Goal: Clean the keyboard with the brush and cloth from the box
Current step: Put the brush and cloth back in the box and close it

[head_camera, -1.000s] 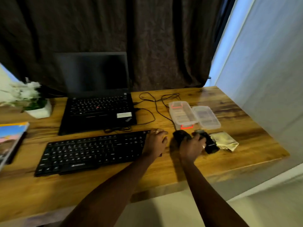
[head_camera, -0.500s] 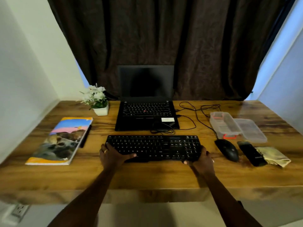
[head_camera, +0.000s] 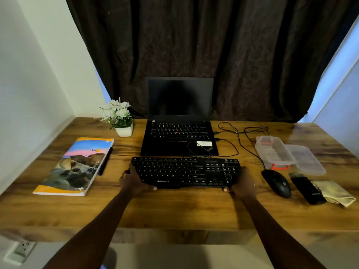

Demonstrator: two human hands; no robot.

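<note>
A black keyboard (head_camera: 186, 171) lies across the middle of the wooden desk (head_camera: 174, 208). My left hand (head_camera: 134, 181) grips its left end and my right hand (head_camera: 241, 182) grips its right end, fingers curled under the front edge. At the right stands an open clear plastic box (head_camera: 273, 152) with an orange clasp, its lid (head_camera: 305, 160) beside it. In front of the lid lies a black brush (head_camera: 308, 189), and a yellowish cloth (head_camera: 335, 192) lies next to it.
A black mouse (head_camera: 276, 183) sits between the keyboard and the brush, its cable running back. An open laptop (head_camera: 179, 131) stands behind the keyboard. A book (head_camera: 75, 166) with a pen lies at the left, near a potted white flower (head_camera: 119, 117).
My right hand left the brush and mouse area and took the keyboard's right end. My left hand shifted to the left end. The camera view swung left and widened.
</note>
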